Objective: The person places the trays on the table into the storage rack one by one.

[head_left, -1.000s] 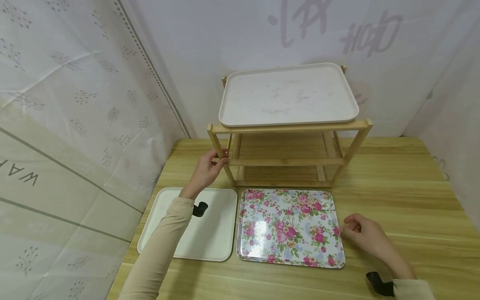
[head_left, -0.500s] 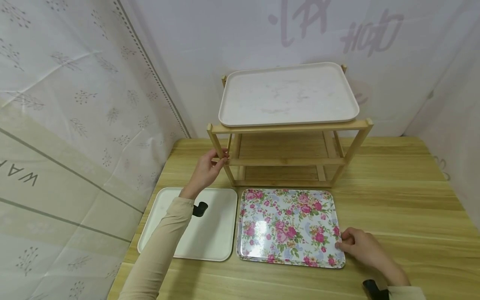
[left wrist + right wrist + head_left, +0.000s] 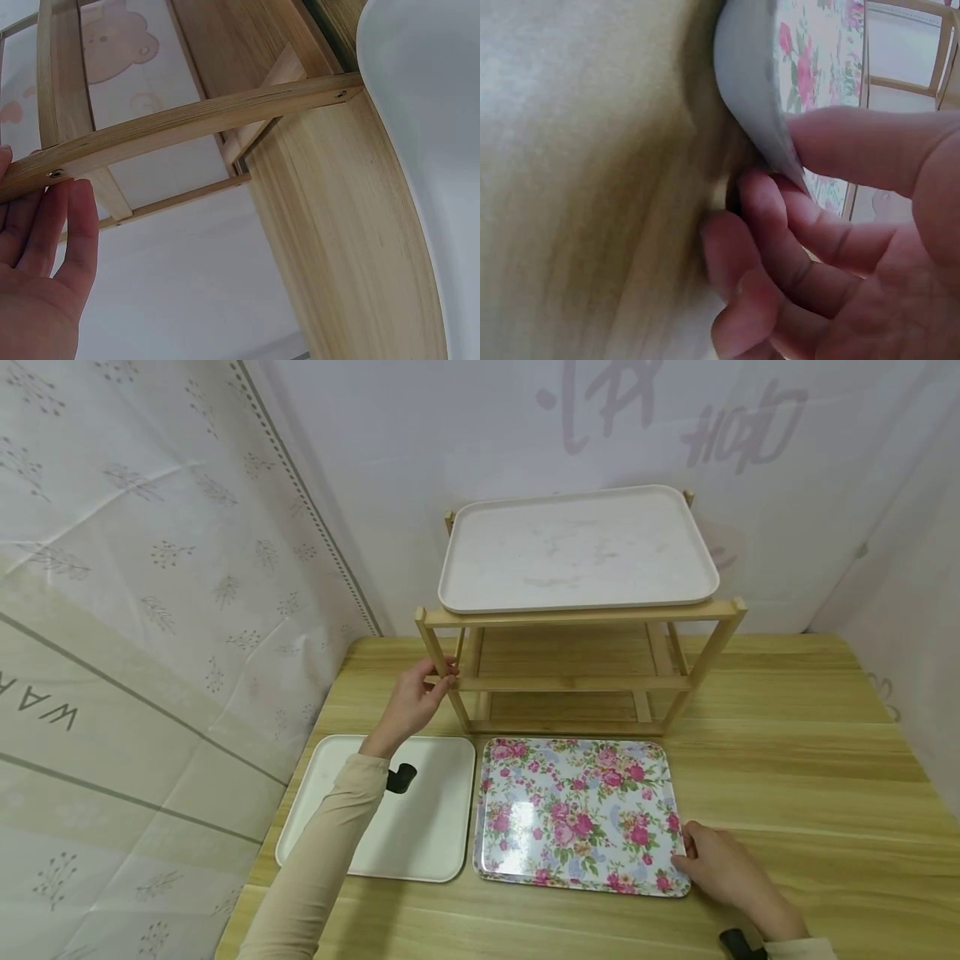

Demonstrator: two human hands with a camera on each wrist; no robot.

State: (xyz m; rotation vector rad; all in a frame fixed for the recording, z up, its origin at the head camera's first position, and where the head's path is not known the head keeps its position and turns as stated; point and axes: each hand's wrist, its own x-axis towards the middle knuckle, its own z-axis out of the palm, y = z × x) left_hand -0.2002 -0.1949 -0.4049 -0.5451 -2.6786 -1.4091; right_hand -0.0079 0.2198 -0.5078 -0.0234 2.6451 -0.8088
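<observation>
My left hand (image 3: 414, 697) grips the front left post of a wooden three-tier rack (image 3: 570, 683), at the height of its middle shelf. In the left wrist view its fingers (image 3: 82, 225) curl round the post next to a screw. On the table lies a floral tray (image 3: 577, 814) with pink roses. My right hand (image 3: 723, 864) pinches this tray's right edge near the front corner. The right wrist view shows the thumb (image 3: 855, 150) on top of the rim and curled fingers (image 3: 769, 217) under it, close over the wood.
A white tray (image 3: 420, 843) lies under my left forearm, left of the floral one. Another pale tray (image 3: 577, 552) rests on the rack's top. Printed fabric hangs behind and on both sides of the wooden table (image 3: 810, 735).
My right hand has moved toward me and in to the floral tray's right edge, and now pinches it. My left hand stays on the rack post.
</observation>
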